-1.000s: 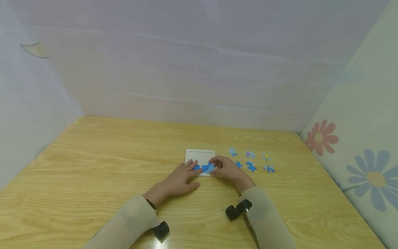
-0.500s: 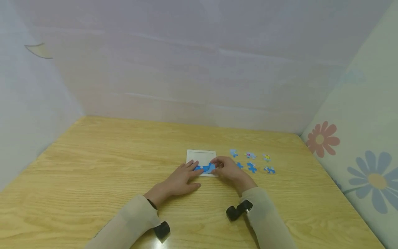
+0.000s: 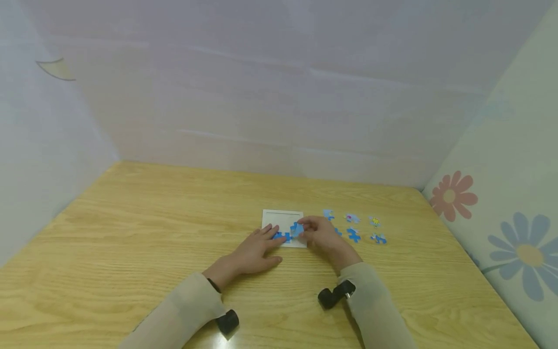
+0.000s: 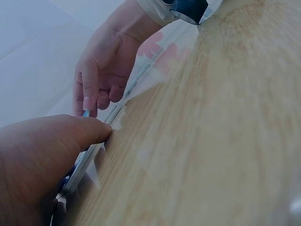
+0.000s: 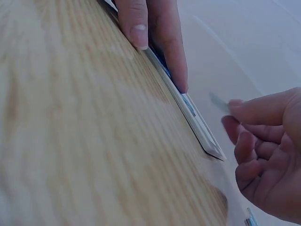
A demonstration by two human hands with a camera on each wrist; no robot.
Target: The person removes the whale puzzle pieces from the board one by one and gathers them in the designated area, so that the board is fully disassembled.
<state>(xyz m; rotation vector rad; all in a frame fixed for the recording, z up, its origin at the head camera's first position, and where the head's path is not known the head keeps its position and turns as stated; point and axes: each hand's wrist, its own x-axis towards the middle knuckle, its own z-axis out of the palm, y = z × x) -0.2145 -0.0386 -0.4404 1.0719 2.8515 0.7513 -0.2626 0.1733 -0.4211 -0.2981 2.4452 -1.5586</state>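
A small white puzzle tray (image 3: pixel 282 213) lies on the table, with blue jigsaw pieces (image 3: pixel 283 236) along its near side. My left hand (image 3: pixel 255 251) has its fingers spread and fairly straight, the fingertips resting on the tray's near left part and covering some pieces. Thumb and forefinger of my right hand (image 3: pixel 324 237) pinch a blue jigsaw piece (image 3: pixel 297 229) over the tray's near right corner. In the right wrist view this jigsaw piece (image 5: pixel 219 103) is raised clear of the tray rim (image 5: pixel 203 136), tilted and blurred.
Loose jigsaw pieces (image 3: pixel 354 235) lie in two rows right of the tray, one partly behind my right hand. The wooden table (image 3: pixel 174 203) meets pale walls at the back and sides. Black wrist cameras (image 3: pixel 227 322) sit on both sleeves.
My right hand has lifted the pinched jigsaw piece out of the row in the tray, slightly away from me, tilting it. A gap shows beside the other pieces. My left hand stays put.
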